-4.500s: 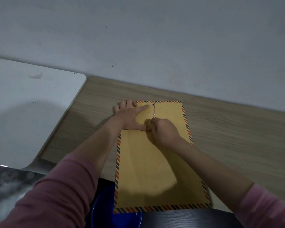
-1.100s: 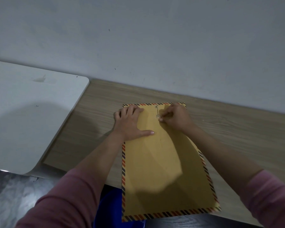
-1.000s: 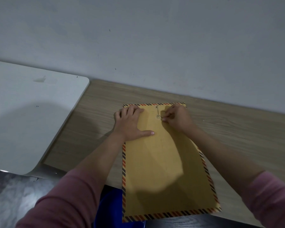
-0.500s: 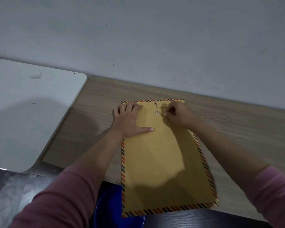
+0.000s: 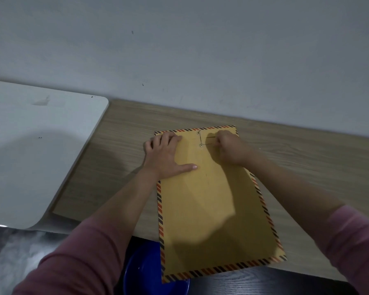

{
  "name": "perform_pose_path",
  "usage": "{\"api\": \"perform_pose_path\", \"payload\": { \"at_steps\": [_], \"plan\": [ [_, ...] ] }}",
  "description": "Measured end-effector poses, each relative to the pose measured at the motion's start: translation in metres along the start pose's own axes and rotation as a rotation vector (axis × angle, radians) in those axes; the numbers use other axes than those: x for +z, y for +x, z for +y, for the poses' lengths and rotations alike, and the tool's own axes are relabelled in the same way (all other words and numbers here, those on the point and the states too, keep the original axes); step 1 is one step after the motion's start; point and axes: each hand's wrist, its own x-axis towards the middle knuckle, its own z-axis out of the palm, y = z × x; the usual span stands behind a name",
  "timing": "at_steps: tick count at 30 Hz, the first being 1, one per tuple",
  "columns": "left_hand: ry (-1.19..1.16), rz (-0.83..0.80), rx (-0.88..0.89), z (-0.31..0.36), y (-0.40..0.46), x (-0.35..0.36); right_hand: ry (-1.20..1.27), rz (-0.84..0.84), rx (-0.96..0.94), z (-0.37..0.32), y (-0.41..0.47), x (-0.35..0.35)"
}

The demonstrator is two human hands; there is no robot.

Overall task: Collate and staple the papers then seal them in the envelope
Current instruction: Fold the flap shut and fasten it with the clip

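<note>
While one brown envelope [image 5: 211, 201] with striped edges lies flat on the wooden counter [image 5: 124, 145], its contents cannot be seen. It is pressed down by the left hand [image 5: 166, 155], fingers spread; its string [image 5: 207, 140], looped by two round buttons, is pinched by the right hand [image 5: 230, 147].

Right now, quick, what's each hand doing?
Left hand: open, pressing flat on the envelope.
Right hand: fingers curled, pinching the string by the envelope's buttons.
</note>
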Motion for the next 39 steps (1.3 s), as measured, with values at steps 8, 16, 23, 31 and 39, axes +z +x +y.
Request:
{"api": "perform_pose_path", "payload": {
  "at_steps": [8, 16, 23, 31, 39],
  "plan": [
    [0.012, -0.042, 0.063, -0.002, 0.001, -0.001, -0.202, 0.043, -0.245, -0.008, 0.031, -0.026],
    [0.037, -0.082, 0.110, -0.005, 0.002, -0.002, -0.425, -0.035, -0.411, -0.033, 0.059, -0.020],
    [0.040, -0.081, 0.110, -0.006, 0.001, -0.002, -0.292, -0.103, -0.322, -0.024, 0.068, -0.022],
    [0.035, -0.078, 0.108, -0.005, 0.001, -0.003, -0.192, -0.104, -0.164, -0.011, 0.054, -0.027],
    [0.027, -0.061, 0.095, -0.005, 0.000, 0.000, -0.147, -0.003, -0.180, -0.012, 0.012, -0.013]
  ]
}}
